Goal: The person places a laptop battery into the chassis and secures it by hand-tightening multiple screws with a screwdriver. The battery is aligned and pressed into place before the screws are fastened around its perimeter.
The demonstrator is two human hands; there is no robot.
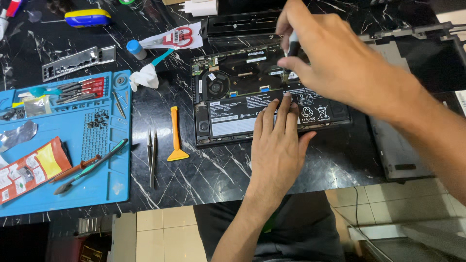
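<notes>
An opened laptop (228, 87) lies bottom-up on the black marble table, its fan, circuit board and long black battery (238, 114) exposed. My left hand (276, 145) rests flat on the battery's right half, fingers together and pointing away from me. My right hand (330, 53) reaches in from the right and pinches a small grey tool (293, 42) upright over the board near the laptop's upper right. The tool's tip is hidden by my fingers.
An orange pry tool (175, 136) and tweezers (152, 155) lie left of the laptop. A blue work mat (114, 170) at the left holds screwdrivers, screws and packets. A removed grey cover (395, 145) lies at the right. A white tube (167, 39) and charger (201, 7) sit behind.
</notes>
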